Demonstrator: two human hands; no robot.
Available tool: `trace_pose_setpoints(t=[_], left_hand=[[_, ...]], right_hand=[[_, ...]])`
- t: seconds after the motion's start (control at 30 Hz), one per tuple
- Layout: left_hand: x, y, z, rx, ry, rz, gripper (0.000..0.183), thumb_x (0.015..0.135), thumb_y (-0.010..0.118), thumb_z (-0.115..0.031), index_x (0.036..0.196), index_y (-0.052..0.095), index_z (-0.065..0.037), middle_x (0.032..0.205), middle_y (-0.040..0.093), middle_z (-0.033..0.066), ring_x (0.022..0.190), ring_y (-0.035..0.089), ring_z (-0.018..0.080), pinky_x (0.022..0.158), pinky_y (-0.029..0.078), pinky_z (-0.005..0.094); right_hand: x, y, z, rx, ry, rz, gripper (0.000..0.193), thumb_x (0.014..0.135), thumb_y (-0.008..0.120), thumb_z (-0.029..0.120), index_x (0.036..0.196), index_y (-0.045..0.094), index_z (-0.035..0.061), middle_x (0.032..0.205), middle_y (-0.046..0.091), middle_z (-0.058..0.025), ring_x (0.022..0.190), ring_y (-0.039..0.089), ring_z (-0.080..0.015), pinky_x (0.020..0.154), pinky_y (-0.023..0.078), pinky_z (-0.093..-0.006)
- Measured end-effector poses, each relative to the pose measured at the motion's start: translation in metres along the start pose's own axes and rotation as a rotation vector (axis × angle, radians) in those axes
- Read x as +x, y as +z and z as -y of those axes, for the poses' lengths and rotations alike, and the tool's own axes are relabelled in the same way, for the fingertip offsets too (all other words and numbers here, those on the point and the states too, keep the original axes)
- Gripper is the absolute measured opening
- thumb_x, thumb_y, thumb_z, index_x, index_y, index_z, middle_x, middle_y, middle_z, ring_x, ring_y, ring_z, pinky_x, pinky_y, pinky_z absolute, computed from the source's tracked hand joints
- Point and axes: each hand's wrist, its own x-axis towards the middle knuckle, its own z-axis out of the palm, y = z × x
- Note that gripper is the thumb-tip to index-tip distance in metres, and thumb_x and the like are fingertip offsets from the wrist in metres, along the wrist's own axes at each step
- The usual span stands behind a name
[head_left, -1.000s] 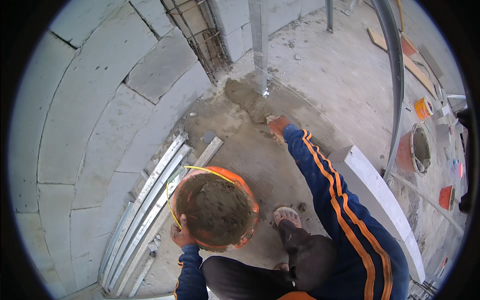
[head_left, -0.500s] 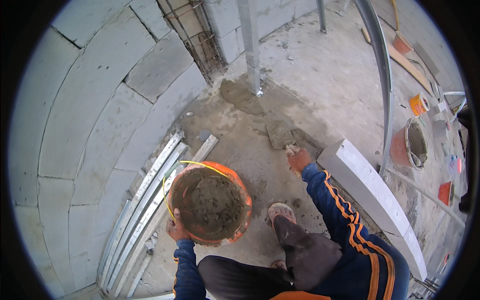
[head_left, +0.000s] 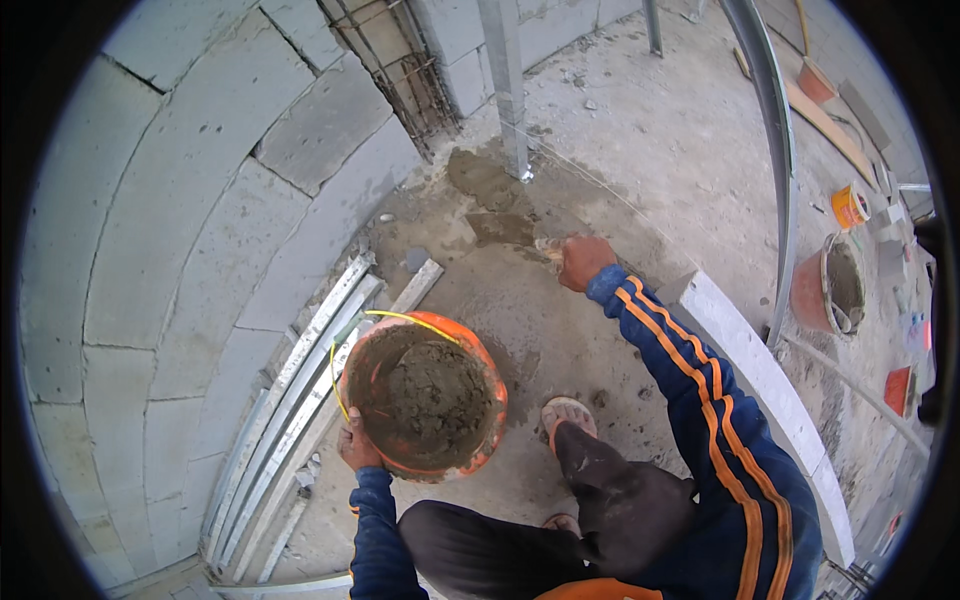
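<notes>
My right hand [head_left: 586,262] is closed round the handle of a trowel, arm stretched forward. The mortar-smeared trowel blade [head_left: 500,229] lies low over the floor, at the near edge of a patch of wet mortar [head_left: 488,178]. Beside my left knee stands an orange bucket [head_left: 482,352] partly filled with grey mortar [head_left: 437,398]. My left hand [head_left: 358,443] grips the bucket's left rim, close to where its yellow handle [head_left: 418,320] comes down. Part of the left fingers is hidden.
Metal profiles [head_left: 290,400] lie along the block wall [head_left: 215,230] at left. An upright metal post [head_left: 505,90] stands beyond the mortar, with a thin string running from it. Low light blocks [head_left: 765,385] sit beside my right arm. Farther right is another bucket [head_left: 808,290].
My right hand has moved forward and left with the trowel, from bare floor to the edge of the mortar patch. My left hand stays at the bucket.
</notes>
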Motion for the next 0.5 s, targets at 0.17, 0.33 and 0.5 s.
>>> trace_pose_setpoints(t=[0.17, 0.33, 0.5], left_hand=[[-0.004, -0.001, -0.006, -0.125, -0.078, 0.094, 0.044, 0.094, 0.070, -0.045, 0.089, 0.068, -0.002, 0.085, 0.071, 0.0080, 0.071, 0.064, 0.0133, 0.066, 0.052, 0.0274], [-0.007, 0.002, -0.023, -0.023, -0.162, 0.078, 0.043, 0.094, 0.069, -0.045, 0.093, 0.069, -0.001, 0.090, 0.072, 0.0087, 0.075, 0.066, 0.0141, 0.069, 0.054, 0.0288], [-0.016, 0.016, -0.042, -0.102, -0.062, 0.062, 0.041, 0.094, 0.070, -0.044, 0.096, 0.068, -0.003, 0.093, 0.072, 0.0085, 0.077, 0.066, 0.0130, 0.070, 0.055, 0.0285]], right_hand=[[-0.022, 0.022, 0.009, 0.064, 0.322, -0.171, 0.054, 0.083, 0.059, 0.015, 0.136, 0.060, 0.0227, 0.092, 0.070, -0.0200, 0.088, 0.069, -0.0390, 0.077, 0.056, -0.0495], [-0.010, 0.027, -0.013, 0.069, 0.501, -0.187, 0.050, 0.085, 0.059, 0.015, 0.135, 0.061, 0.0176, 0.096, 0.068, -0.0215, 0.094, 0.068, -0.0382, 0.079, 0.056, -0.0487], [-0.078, 0.013, 0.003, 0.117, 0.267, -0.165, 0.043, 0.085, 0.064, 0.019, 0.127, 0.063, 0.0120, 0.109, 0.066, -0.0244, 0.094, 0.068, -0.0399, 0.080, 0.055, -0.0481]])
